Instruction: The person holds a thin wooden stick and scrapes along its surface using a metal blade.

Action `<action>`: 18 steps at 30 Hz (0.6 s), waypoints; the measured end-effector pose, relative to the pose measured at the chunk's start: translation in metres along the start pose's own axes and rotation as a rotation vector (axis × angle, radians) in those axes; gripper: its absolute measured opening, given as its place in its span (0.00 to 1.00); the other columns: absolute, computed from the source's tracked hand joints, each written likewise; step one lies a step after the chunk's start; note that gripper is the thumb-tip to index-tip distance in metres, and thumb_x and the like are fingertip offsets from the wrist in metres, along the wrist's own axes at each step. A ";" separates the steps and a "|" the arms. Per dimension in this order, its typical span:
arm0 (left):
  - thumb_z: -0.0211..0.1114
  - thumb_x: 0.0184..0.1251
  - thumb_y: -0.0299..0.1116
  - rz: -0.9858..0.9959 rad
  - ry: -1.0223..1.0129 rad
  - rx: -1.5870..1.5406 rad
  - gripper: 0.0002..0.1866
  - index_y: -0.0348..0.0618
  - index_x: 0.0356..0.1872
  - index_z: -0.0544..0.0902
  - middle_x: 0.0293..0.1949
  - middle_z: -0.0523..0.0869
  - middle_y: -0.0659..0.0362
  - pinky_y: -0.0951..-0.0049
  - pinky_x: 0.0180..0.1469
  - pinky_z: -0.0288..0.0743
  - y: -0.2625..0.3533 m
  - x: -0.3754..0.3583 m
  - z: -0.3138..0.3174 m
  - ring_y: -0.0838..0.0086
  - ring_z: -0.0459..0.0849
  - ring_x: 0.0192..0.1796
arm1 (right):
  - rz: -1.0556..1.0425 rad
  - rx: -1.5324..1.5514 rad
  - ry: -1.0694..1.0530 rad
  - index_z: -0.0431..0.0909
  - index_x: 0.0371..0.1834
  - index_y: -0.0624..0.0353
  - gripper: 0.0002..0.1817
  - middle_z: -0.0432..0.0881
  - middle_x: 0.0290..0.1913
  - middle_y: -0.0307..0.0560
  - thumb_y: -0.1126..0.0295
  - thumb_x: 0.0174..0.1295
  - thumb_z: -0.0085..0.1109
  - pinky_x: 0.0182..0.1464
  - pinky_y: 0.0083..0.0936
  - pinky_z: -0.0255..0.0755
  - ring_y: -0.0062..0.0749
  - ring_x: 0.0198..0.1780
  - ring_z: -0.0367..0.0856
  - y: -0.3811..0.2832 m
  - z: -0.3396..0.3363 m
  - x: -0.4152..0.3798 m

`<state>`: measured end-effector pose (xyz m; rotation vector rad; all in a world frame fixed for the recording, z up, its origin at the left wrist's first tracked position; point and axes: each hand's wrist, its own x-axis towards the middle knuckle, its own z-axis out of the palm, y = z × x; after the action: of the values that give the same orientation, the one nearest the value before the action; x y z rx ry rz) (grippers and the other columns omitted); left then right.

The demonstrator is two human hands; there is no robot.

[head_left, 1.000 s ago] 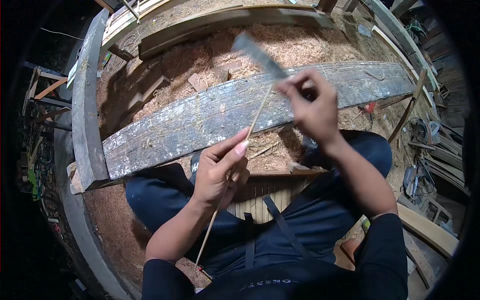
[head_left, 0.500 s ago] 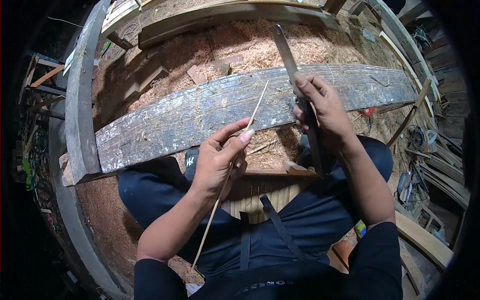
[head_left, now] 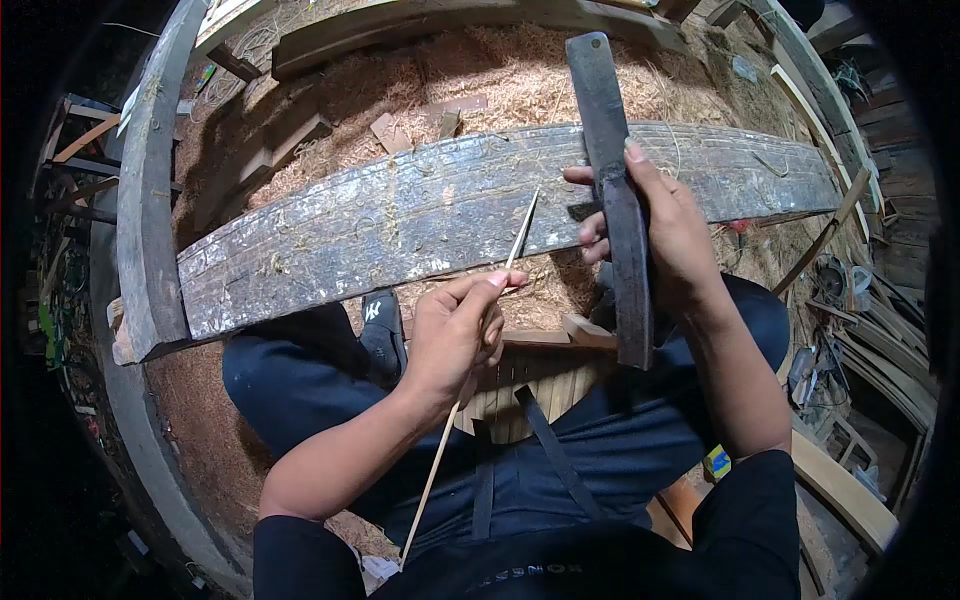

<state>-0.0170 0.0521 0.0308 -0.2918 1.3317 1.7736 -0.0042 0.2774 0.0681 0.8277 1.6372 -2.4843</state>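
- Lower in frame since the earlier view: thin strip (head_left: pixel 431 480), pinched by left hand (head_left: pixel 455 330), lower centre.
- Turned broad-face: flat tool (head_left: pixel 626 240), grasped by right hand (head_left: pixel 678 228), right of centre.
- Apparently paused between strokes; next stroke calls for steady pinch.
- Beyond: weathered plank (head_left: pixel 340 230).

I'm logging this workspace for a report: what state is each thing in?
Thin stick: slanted, gripped in the left hand, upper end free
Flat tool: held in the right hand, far end pointing away from the person
Left hand: closed
Right hand: thumb on the tool, fingers partly spread
Long plank: worn, blotched with pale patches
Wood shavings: loose, spread beyond the plank
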 end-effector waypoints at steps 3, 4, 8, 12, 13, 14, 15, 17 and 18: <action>0.58 0.80 0.39 0.038 0.036 0.003 0.17 0.35 0.52 0.84 0.16 0.67 0.70 0.81 0.20 0.59 -0.003 0.000 0.002 0.86 0.62 0.16 | 0.030 -0.162 -0.041 0.79 0.54 0.72 0.24 0.82 0.40 0.52 0.55 0.79 0.51 0.23 0.18 0.73 0.22 0.26 0.81 0.001 -0.005 -0.005; 0.58 0.80 0.38 0.043 0.035 0.003 0.16 0.35 0.52 0.85 0.16 0.67 0.70 0.80 0.20 0.59 -0.004 -0.001 0.001 0.86 0.62 0.16 | -0.084 -0.266 -0.002 0.79 0.53 0.73 0.22 0.79 0.43 0.50 0.58 0.79 0.51 0.23 0.17 0.71 0.20 0.26 0.79 0.007 0.000 -0.008; 0.60 0.79 0.36 0.064 0.038 0.057 0.14 0.36 0.52 0.85 0.17 0.69 0.70 0.81 0.20 0.59 -0.010 0.000 -0.002 0.87 0.63 0.16 | -0.620 -0.799 -0.040 0.82 0.56 0.69 0.14 0.77 0.48 0.50 0.73 0.70 0.60 0.39 0.25 0.75 0.30 0.39 0.82 0.026 0.000 -0.015; 0.60 0.78 0.35 0.098 0.085 0.117 0.13 0.37 0.53 0.85 0.18 0.72 0.70 0.82 0.20 0.57 -0.016 0.003 -0.004 0.87 0.64 0.16 | -0.850 -1.000 -0.131 0.82 0.51 0.62 0.16 0.80 0.45 0.54 0.77 0.58 0.70 0.43 0.34 0.79 0.48 0.43 0.86 0.038 0.006 -0.024; 0.60 0.78 0.34 0.109 0.088 0.110 0.13 0.37 0.53 0.85 0.20 0.73 0.70 0.82 0.20 0.57 -0.016 0.003 -0.004 0.87 0.64 0.17 | -0.842 -1.030 -0.162 0.82 0.49 0.61 0.15 0.80 0.45 0.54 0.77 0.58 0.70 0.42 0.34 0.79 0.49 0.42 0.86 0.040 0.006 -0.026; 0.59 0.77 0.32 0.121 0.090 0.105 0.13 0.37 0.53 0.84 0.21 0.74 0.70 0.82 0.20 0.56 -0.016 0.002 -0.004 0.87 0.65 0.17 | -0.866 -1.013 -0.142 0.82 0.44 0.62 0.12 0.80 0.44 0.52 0.78 0.57 0.71 0.40 0.34 0.80 0.47 0.40 0.86 0.042 0.009 -0.027; 0.59 0.77 0.32 0.119 0.090 0.103 0.13 0.37 0.53 0.84 0.21 0.74 0.70 0.82 0.20 0.56 -0.015 0.002 -0.004 0.87 0.65 0.17 | -0.864 -1.014 -0.142 0.82 0.44 0.62 0.12 0.80 0.44 0.52 0.78 0.57 0.71 0.40 0.34 0.80 0.47 0.40 0.86 0.044 0.009 -0.028; 0.60 0.74 0.26 0.137 0.098 0.024 0.11 0.32 0.49 0.86 0.24 0.81 0.68 0.82 0.25 0.62 -0.013 0.002 -0.002 0.89 0.70 0.23 | -0.867 -0.998 -0.172 0.82 0.42 0.63 0.10 0.80 0.42 0.51 0.78 0.57 0.71 0.37 0.33 0.80 0.44 0.37 0.86 0.047 0.007 -0.028; 0.60 0.74 0.26 0.144 0.097 0.024 0.10 0.32 0.48 0.86 0.24 0.81 0.67 0.82 0.25 0.61 -0.014 0.002 -0.002 0.89 0.70 0.22 | -0.880 -0.991 -0.165 0.82 0.39 0.64 0.09 0.80 0.40 0.49 0.77 0.57 0.71 0.34 0.32 0.80 0.42 0.34 0.86 0.050 0.008 -0.028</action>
<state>-0.0087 0.0523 0.0197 -0.2781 1.4736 1.8815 0.0326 0.2415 0.0412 -0.2761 3.0947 -1.4526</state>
